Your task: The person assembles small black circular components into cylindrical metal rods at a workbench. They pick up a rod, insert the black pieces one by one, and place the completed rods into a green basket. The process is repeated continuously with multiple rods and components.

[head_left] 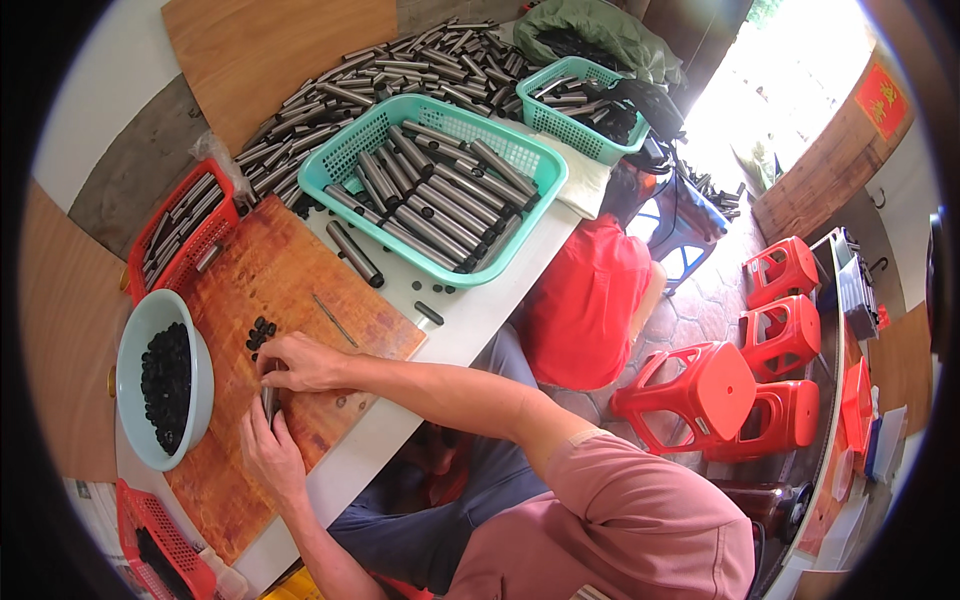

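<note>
Over the wooden board, my left hand [273, 458] is closed round a short metal tube [270, 402] with a dark end. My right hand [303, 363] pinches at the tube's far end, and its fingers hide what is there. Just beyond that hand lies a small cluster of black caps [262, 330]. A pale blue bowl [206, 385] to the left holds many more black caps [165, 385]. On the board, a thin metal rod [335, 320] lies right of the cluster.
The wooden board [225, 510] covers part of a white table [465, 335]. A turquoise basket [545, 165] holds metal tubes, with a large tube pile [400, 75] behind. Red baskets [205, 240] stand left. A person in red [590, 305] crouches beside the table, near red stools [715, 390].
</note>
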The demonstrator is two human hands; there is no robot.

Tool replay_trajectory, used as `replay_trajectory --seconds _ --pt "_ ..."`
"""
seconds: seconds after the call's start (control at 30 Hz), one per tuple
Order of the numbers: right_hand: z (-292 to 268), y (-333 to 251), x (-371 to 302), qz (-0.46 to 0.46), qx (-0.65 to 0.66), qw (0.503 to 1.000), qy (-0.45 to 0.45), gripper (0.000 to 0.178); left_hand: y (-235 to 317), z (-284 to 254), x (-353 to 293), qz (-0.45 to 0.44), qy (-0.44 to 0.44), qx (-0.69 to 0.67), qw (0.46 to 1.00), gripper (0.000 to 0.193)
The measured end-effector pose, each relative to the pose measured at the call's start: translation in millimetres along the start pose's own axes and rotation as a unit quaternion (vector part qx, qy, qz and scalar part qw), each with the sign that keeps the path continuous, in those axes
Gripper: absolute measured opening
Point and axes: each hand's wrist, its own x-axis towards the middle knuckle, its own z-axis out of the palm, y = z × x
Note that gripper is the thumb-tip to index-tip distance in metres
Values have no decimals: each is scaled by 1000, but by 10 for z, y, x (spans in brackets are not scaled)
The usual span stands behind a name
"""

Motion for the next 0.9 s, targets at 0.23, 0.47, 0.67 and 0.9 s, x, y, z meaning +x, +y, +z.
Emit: replay_trajectory --seconds 0.23,0.47,0.67,0.9 --pt "-2 4 -3 -2 -7 1000 0 25 19 -7 5 -5 -5 4 1000 35" --pt "-2 -7 1 -3 -4 1000 -1 24 -19 11 -1 3 0 9 1000 35" --pt "-4 -27 2 0 3 1000 15 26 10 -8 2 4 -3 3 1000 35" --pt "-5 -23 13 -6 -2 1000 22 25 -78 -2 31 15 4 -34 999 36"
